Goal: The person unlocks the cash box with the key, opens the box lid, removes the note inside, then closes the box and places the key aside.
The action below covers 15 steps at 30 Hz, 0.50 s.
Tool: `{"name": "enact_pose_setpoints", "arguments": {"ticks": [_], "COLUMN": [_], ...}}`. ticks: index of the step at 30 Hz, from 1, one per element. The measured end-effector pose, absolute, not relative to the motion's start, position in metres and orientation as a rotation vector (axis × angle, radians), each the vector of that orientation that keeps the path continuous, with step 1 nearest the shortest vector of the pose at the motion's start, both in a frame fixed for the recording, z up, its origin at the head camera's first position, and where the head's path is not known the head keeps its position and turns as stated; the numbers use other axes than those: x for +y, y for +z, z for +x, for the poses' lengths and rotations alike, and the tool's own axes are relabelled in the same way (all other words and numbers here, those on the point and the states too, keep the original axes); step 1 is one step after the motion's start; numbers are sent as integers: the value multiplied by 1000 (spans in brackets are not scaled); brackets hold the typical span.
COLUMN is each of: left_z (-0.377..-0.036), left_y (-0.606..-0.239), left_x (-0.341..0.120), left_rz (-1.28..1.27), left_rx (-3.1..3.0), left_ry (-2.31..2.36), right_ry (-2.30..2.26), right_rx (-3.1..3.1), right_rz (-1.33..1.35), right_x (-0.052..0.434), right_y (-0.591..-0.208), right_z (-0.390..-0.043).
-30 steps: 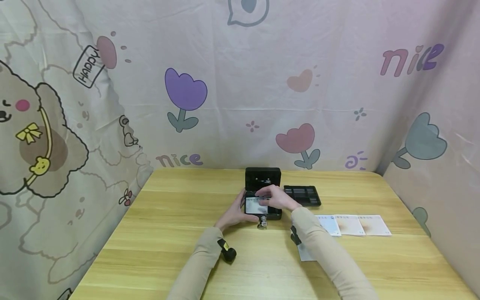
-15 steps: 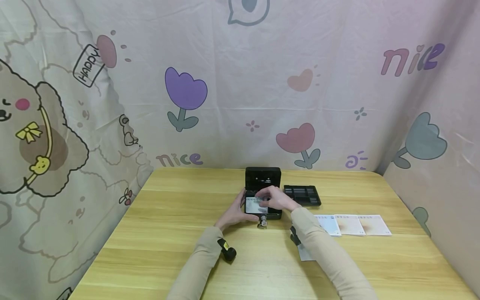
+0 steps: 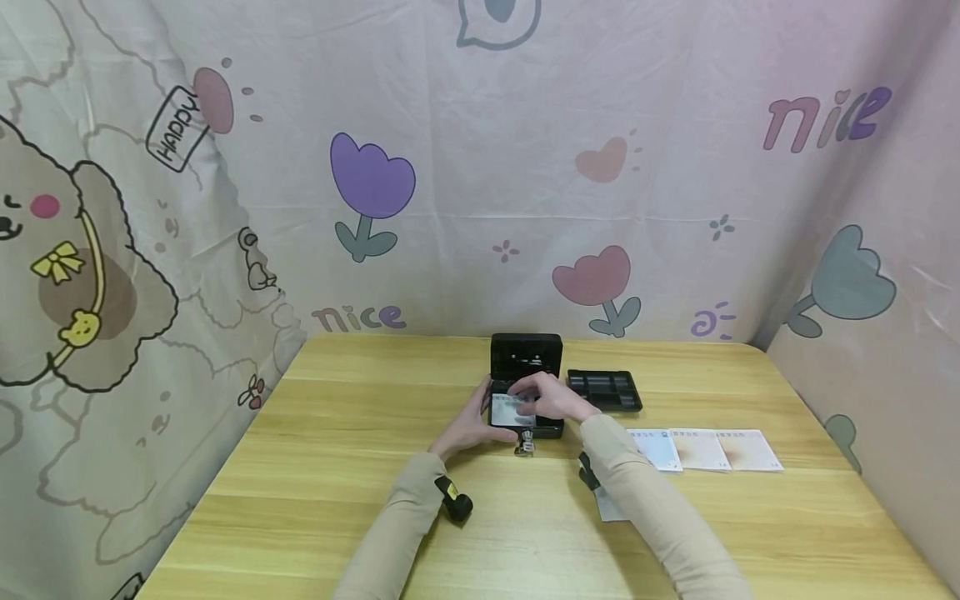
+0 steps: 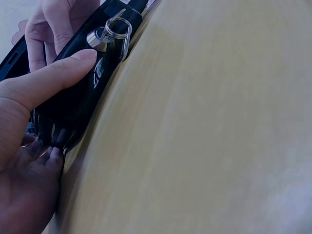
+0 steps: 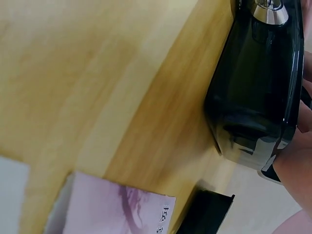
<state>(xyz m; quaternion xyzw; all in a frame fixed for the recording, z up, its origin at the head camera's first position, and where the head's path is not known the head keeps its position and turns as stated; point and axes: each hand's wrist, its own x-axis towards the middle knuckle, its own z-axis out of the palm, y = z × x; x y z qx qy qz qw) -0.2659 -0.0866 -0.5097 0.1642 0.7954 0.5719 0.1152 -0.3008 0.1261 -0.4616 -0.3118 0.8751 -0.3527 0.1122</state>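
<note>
Near the yellow wooden table's (image 3: 375,392) back edge, a pale rectangular paper (image 3: 506,411) in the glossy black box (image 3: 552,433) extended left from beneath the right hand (image 3: 553,396), pinch indiscernible, while the left hand (image 3: 468,428) gripped the box.

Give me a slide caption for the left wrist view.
Left hand gripping a black box on a wood-grain tabletop, thumb near the lock and key ring.
</note>
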Motion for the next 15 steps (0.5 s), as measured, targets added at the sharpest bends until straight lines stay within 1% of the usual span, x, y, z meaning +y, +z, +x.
{"name": "enact_pose_setpoints", "arguments": {"ticks": [8, 15], "left_z": [-266, -265], "left_y": [-510, -509], "left_x": [-86, -87], "left_rz": [483, 477], "left_rx": [2326, 2339], "left_ry": [1677, 1658], "right_ry": [-1027, -1018], "right_rx": [2572, 2571], "right_rz": [-936, -875], "right_x": [123, 121], "right_y": [-463, -465], "right_z": [-300, -300]}}
